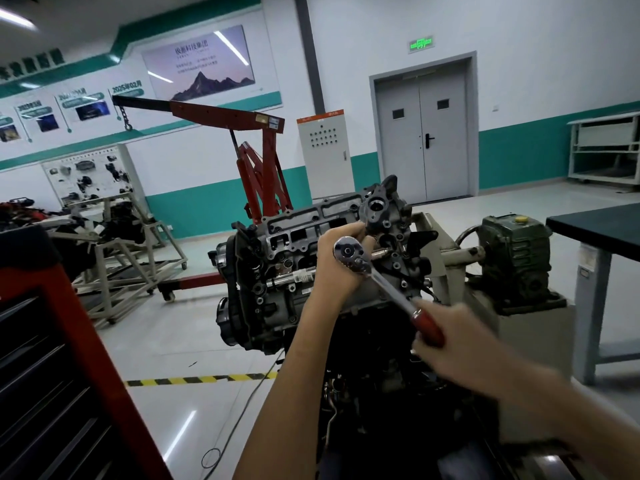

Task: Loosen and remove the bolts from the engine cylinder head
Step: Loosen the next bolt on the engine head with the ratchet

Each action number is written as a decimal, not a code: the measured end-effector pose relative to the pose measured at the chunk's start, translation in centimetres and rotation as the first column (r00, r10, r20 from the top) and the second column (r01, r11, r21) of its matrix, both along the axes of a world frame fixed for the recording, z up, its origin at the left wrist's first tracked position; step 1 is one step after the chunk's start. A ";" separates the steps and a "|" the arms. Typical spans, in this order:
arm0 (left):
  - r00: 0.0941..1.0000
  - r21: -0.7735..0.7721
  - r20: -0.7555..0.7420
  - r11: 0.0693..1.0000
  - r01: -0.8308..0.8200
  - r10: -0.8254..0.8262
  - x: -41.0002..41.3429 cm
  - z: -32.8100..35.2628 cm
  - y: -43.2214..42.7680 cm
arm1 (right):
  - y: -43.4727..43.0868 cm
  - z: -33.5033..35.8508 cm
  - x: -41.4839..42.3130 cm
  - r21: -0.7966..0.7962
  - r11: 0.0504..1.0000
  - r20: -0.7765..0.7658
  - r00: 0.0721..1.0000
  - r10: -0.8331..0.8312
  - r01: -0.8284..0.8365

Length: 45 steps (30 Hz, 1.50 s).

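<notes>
Glossy floor (194,337), grey cylinder head (298,233), left hand (337,268) curled round chrome ratchet (349,252), right hand (450,348) (blurred) clamped on red handle (427,325)

I see white walls (519,36) with a teal band, a grey double door (420,140) under a green exit sign (421,44) (lettering too small to read), a red crane (272,157), a cabinet (323,157), and a glossy pale floor (166,341).

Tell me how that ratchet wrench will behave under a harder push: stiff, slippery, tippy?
Probably stiff: the ratchet wrench looks like solid polished steel. The chrome shank may be slick; the right hand grips the red handle instead. Its head could tip off-axis, likely why the left hand holds it.
</notes>
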State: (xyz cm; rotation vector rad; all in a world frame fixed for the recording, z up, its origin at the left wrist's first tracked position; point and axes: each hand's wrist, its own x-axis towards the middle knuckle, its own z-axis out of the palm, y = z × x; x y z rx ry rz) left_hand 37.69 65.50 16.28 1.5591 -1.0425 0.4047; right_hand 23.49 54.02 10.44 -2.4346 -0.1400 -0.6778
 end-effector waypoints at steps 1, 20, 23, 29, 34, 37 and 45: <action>1.000 0.046 0.013 0.999 0.017 -0.017 0.1 0.2 0.3 | -2.0 1.5 -0.1 -0.150 0.989 -0.014 1.000 -0.012 0.010; 0.995 -0.120 -0.079 0.991 -0.062 0.053 -0.7 -0.1 -1.5 | 7.1 -3.6 1.1 0.491 0.871 0.049 0.999 0.011 -0.034; 1.000 0.061 -0.011 0.998 -0.008 0.009 0.0 0.5 0.5 | 1.8 -0.5 -0.2 0.117 0.992 0.008 0.999 0.046 -0.047; 0.999 0.073 0.035 0.997 -0.026 0.023 -0.3 0.4 0.5 | -5.5 5.8 0.1 -0.497 0.855 0.054 0.989 -0.140 0.148; 0.996 -0.136 -0.042 0.987 -0.086 0.081 -0.5 -0.2 -0.7 | 0.9 -0.8 -0.2 0.022 0.995 0.020 0.995 -0.095 0.094; 0.990 -0.193 -0.073 0.972 -0.135 0.123 -0.8 -0.2 -1.4 | 6.3 -3.5 0.6 0.386 0.922 0.058 0.998 -0.029 0.004; 0.999 0.034 0.046 0.999 0.017 -0.018 0.0 0.2 1.0 | -0.8 1.3 -0.3 -0.114 0.993 -0.024 0.999 0.025 -0.027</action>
